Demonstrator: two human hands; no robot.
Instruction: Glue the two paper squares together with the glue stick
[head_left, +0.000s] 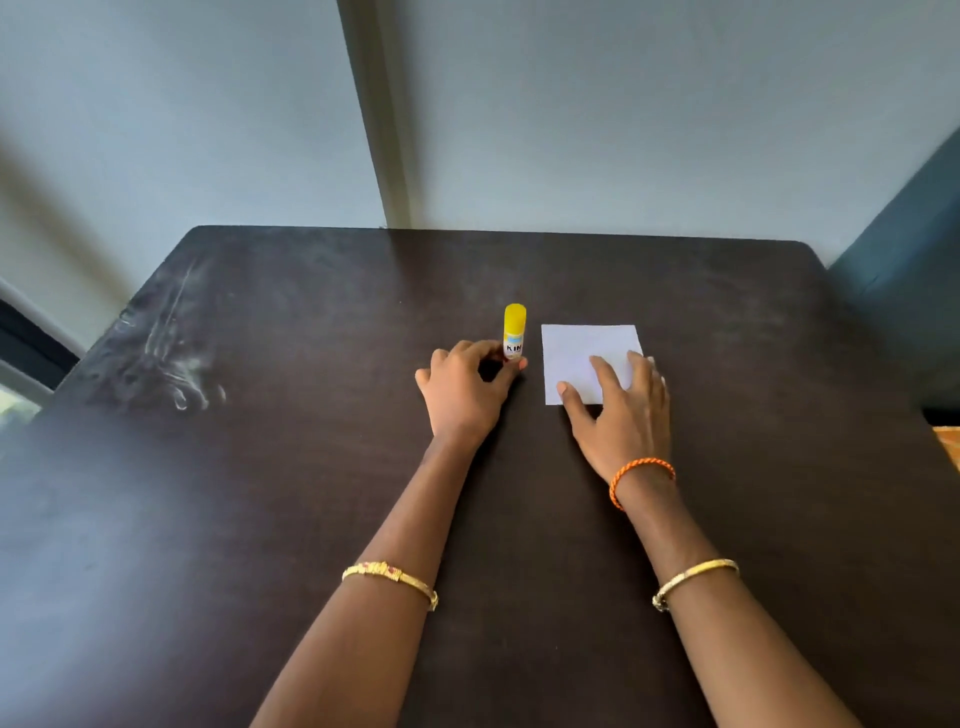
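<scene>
So here's the setup – a dark brown table (260, 519) pushed up against a pale wall (623, 130), with both bare forearms reaching out across it from the near edge.

The glue stick (514, 332) is standing upright around the middle of the table, a bit toward the far edge, yellow cap on top and a white label with some lettering I can only partly read. The left hand (462, 389) is curled around its base – thumb and fingertips pinching the lower part of the tube, so it's gripping the stick while the stick looks to be standing on the surface.

Just to the right of the glue stick, apart from it by a small gap, is the white paper square (584, 358) lying flat. A sliver of white peeks out past the fingers at its right edge, so there may be a second sheet there, but I honestly can't tell. The right hand (621, 410) is spread flat with fingers extended, pressing down on the near right part of the paper, not grasping anything.

Jewellery: an orange braided band (641, 475) on the right wrist, plus a gold bangle (696, 579) further up that arm, and another gold bangle (392, 579) on the left forearm.

Far left corner of the table has whitish scuff marks (171, 353).
</scene>
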